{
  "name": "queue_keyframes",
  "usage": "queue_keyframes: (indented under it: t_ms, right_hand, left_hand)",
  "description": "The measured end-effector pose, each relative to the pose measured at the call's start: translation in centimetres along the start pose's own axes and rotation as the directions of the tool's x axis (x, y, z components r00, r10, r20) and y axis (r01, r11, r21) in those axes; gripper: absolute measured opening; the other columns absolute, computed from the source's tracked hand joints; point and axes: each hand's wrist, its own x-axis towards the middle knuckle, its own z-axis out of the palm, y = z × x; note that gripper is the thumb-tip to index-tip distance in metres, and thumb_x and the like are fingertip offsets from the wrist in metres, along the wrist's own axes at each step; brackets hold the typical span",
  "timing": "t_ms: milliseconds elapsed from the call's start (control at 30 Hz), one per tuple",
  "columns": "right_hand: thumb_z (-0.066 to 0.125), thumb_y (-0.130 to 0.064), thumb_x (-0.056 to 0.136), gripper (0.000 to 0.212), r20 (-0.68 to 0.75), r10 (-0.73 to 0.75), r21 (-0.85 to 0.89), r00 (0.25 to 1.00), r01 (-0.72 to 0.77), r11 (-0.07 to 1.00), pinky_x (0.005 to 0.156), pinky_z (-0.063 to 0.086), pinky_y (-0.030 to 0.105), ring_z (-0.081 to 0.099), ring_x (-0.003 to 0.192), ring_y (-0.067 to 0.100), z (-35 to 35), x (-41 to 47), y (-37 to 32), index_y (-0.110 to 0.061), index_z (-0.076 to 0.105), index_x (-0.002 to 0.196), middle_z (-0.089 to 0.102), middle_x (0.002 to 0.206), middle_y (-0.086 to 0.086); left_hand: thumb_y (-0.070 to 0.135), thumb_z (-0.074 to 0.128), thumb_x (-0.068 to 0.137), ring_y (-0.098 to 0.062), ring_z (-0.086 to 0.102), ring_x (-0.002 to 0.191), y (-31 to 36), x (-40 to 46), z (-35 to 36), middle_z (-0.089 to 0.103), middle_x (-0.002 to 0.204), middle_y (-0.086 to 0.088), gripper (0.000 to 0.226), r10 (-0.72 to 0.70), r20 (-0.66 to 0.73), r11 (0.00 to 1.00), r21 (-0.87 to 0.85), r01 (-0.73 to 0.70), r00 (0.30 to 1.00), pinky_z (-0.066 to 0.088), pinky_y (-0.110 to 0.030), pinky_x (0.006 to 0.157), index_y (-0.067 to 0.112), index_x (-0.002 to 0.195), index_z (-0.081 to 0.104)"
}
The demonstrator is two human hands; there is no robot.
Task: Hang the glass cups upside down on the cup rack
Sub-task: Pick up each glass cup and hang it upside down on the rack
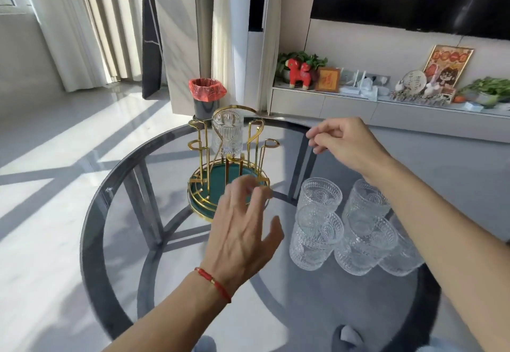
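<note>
A gold wire cup rack (256, 136) with a round green base tray (201, 205) stands on the round glass table (116, 186). One ribbed glass cup (226, 133) hangs upside down on a rear peg. Several patterned glass cups (320, 197) stand upright in a cluster at the right. My left hand (242, 230), with a red cord at the wrist, hovers with fingers spread in front of the tray, holding nothing. My right hand (345, 141) floats right of the rack above the cups, fingers loosely curled and empty.
A bin with a red liner (207, 94) stands on the floor behind the table. A low white cabinet (358, 108) with ornaments and plants runs along the right wall. Curtains hang at the left. My feet show below the glass top.
</note>
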Motion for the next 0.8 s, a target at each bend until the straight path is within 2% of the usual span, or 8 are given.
queue_keyframes:
  t_ms: [67, 167, 300, 433, 533, 600, 700, 800]
  right_hand:
    - [0.064, -0.007, 0.093, 0.017, 0.025, 0.011, -0.01, 1.0, -0.011, 1.0, 0.083, 0.059, 0.028, 0.077, 0.084, 0.023, -0.3, -2.5, 1.4, -0.017, 0.078, 0.094, 0.081, 0.085, 0.003]
    - [0.067, -0.009, 0.093, 0.015, 0.036, -0.028, -0.076, 0.999, 0.031, 0.997, 0.081, 0.059, 0.027, 0.075, 0.084, 0.017, -0.1, -5.2, 3.4, -0.017, 0.079, 0.097, 0.08, 0.088, 0.0]
    - [0.068, -0.011, 0.093, 0.015, -0.108, -0.213, -0.175, 0.971, 0.193, 0.966, 0.072, 0.046, 0.007, 0.069, 0.078, -0.004, 0.1, -8.0, 5.0, -0.02, 0.079, 0.094, 0.076, 0.084, -0.014]
    - [0.067, -0.009, 0.092, 0.015, -0.207, -0.312, -0.138, 0.927, 0.288, 0.948, 0.073, 0.055, 0.019, 0.072, 0.076, 0.004, 0.5, -9.1, 5.3, -0.018, 0.079, 0.092, 0.077, 0.08, -0.013]
    - [0.067, -0.009, 0.091, 0.015, -0.252, -0.302, -0.102, 0.919, 0.285, 0.953, 0.074, 0.056, 0.023, 0.072, 0.075, 0.006, 1.0, -9.0, 5.2, -0.017, 0.079, 0.09, 0.077, 0.078, -0.012]
    - [0.067, -0.009, 0.091, 0.015, -0.266, -0.276, -0.065, 0.923, 0.269, 0.961, 0.075, 0.056, 0.021, 0.072, 0.077, 0.006, 1.1, -8.9, 5.1, -0.018, 0.079, 0.091, 0.077, 0.079, -0.013]
    - [0.067, -0.01, 0.091, 0.015, -0.271, -0.244, -0.018, 0.931, 0.248, 0.968, 0.07, 0.055, 0.019, 0.072, 0.076, 0.007, 1.3, -9.0, 5.1, -0.02, 0.078, 0.09, 0.077, 0.078, -0.012]
    - [0.067, -0.01, 0.091, 0.015, -0.251, -0.264, -0.026, 0.931, 0.266, 0.963, 0.061, 0.044, 0.008, 0.069, 0.073, 0.004, 1.4, -9.5, 4.8, -0.021, 0.078, 0.09, 0.077, 0.078, -0.012]
  left_hand:
    - [0.029, 0.07, 0.084, -0.024, 0.052, 0.105, 1.6, -0.3, 0.9, 0.044, 0.12, -0.007, 0.042, 0.113, 0.101, 0.982, -0.16, -0.096, 0.989, 0.049, -0.037, 0.089, 0.011, 0.117, 0.052]
    - [0.04, 0.076, 0.083, -0.017, 0.048, 0.117, 2.8, -0.9, 2.6, 0.039, 0.129, -0.001, 0.062, 0.069, 0.239, 0.947, -0.322, 0.012, 0.969, 0.044, -0.026, 0.101, 0.013, 0.13, 0.046]
    - [0.044, 0.078, 0.082, -0.012, 0.047, 0.119, 2.8, -1.5, 4.3, 0.036, 0.138, 0.006, 0.084, -0.017, 0.333, 0.926, -0.35, 0.14, 0.943, 0.05, -0.031, 0.097, 0.017, 0.145, 0.031]
    - [0.048, 0.075, 0.084, -0.007, 0.046, 0.126, 2.8, -2.6, 5.2, 0.038, 0.15, 0.012, 0.092, -0.099, 0.41, 0.902, -0.348, 0.256, 0.907, 0.045, -0.012, 0.092, 0.026, 0.153, 0.02]
    - [0.047, 0.082, 0.077, -0.009, 0.055, 0.119, 3.4, -2.2, 5.2, 0.054, 0.138, 0.009, 0.089, -0.167, 0.408, 0.863, -0.379, 0.333, 0.898, 0.051, -0.017, 0.086, 0.029, 0.147, 0.03]
    - [0.043, 0.086, 0.07, -0.011, 0.061, 0.106, 3.8, -1.8, 5.1, 0.061, 0.122, 0.009, 0.086, -0.204, 0.383, 0.854, -0.381, 0.355, 0.901, 0.054, -0.026, 0.081, 0.029, 0.14, 0.037]
    - [0.047, 0.084, 0.062, -0.008, 0.06, 0.086, 4.0, -1.4, 4.5, 0.063, 0.109, 0.01, 0.086, -0.277, 0.363, 0.838, -0.361, 0.409, 0.889, 0.052, -0.027, 0.075, 0.031, 0.135, 0.042]
    - [0.054, 0.082, 0.06, -0.012, 0.066, 0.087, 3.6, -0.8, 3.3, 0.067, 0.108, 0.006, 0.076, -0.445, 0.388, 0.677, -0.445, 0.587, 0.807, 0.056, -0.031, 0.076, 0.034, 0.126, 0.05]
